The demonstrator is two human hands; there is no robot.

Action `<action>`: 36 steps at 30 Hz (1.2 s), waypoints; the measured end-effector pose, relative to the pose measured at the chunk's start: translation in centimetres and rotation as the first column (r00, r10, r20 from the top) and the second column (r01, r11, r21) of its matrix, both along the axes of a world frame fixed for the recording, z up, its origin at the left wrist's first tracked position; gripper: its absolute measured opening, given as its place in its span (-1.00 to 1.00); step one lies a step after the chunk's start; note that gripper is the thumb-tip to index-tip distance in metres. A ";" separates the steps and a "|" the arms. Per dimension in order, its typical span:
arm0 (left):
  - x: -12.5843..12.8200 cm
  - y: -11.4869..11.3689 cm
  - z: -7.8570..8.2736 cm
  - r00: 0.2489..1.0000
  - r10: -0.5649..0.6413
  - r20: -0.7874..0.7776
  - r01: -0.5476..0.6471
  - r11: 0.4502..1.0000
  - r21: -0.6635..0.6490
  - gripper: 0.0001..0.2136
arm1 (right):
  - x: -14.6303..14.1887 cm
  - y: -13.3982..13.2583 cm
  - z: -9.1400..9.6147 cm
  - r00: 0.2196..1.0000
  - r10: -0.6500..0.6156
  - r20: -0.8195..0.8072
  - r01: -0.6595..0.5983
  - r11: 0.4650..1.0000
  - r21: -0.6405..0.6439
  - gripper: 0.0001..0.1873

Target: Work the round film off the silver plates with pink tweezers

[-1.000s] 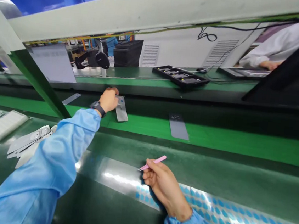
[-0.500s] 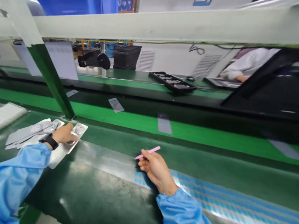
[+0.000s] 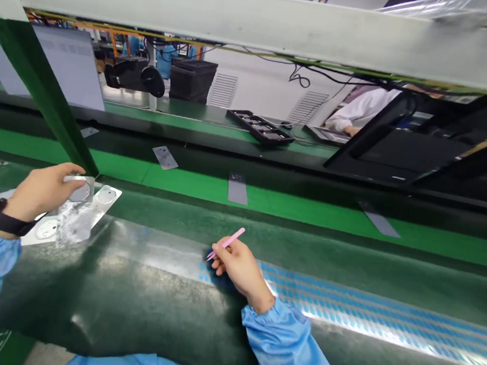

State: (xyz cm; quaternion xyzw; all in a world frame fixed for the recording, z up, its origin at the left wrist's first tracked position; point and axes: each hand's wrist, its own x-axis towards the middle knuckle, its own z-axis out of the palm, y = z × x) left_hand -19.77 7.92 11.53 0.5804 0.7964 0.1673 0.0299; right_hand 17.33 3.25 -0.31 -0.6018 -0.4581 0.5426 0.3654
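Note:
My left hand (image 3: 44, 193) pinches the edge of a raised, shiny phone back panel (image 3: 76, 220) with a round camera ring. Around it on the green mat lie similar panels, one with its ring (image 3: 106, 195) showing on the right and another pale panel (image 3: 45, 229) partly under the hand. Pink tweezers (image 3: 232, 237) are held in my right hand (image 3: 239, 266), tips pointing down and left. They hover by the left end of the rows of blue dots on a long clear film strip (image 3: 343, 306); I cannot tell whether they grip a dot.
Beyond the mat runs a bright green conveyor belt (image 3: 191, 185) carrying several flat panels (image 3: 238, 189). A green post (image 3: 45, 86) rises at the left under a white beam (image 3: 226, 15). Across the line are a black tray (image 3: 260, 129), dark monitors (image 3: 386, 145) and another person's sleeve (image 3: 355, 110).
My left hand has lifted one panel from the group and tilted it up. My right hand keeps the tweezers near the dots. The view has shifted, and belt panels appear further left.

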 end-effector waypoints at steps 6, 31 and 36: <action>6.9 -2.7 -1.3 0.886 -0.277 0.371 0.294 0.956 0.014 -0.62 | 0.0 0.0 -1.0 0.994 0.021 0.105 -0.016 0.999 -0.050 -0.86; 15.8 -3.9 -11.9 0.592 -0.757 0.276 0.806 0.561 -0.188 -0.57 | 0.2 0.0 -0.4 0.999 0.034 0.031 -0.030 0.992 -0.123 -0.75; 15.9 -4.3 -12.1 0.583 -0.763 0.280 0.812 0.556 -0.175 -0.57 | 0.4 -0.2 0.3 0.996 0.000 -0.089 -0.008 0.996 -0.091 -0.65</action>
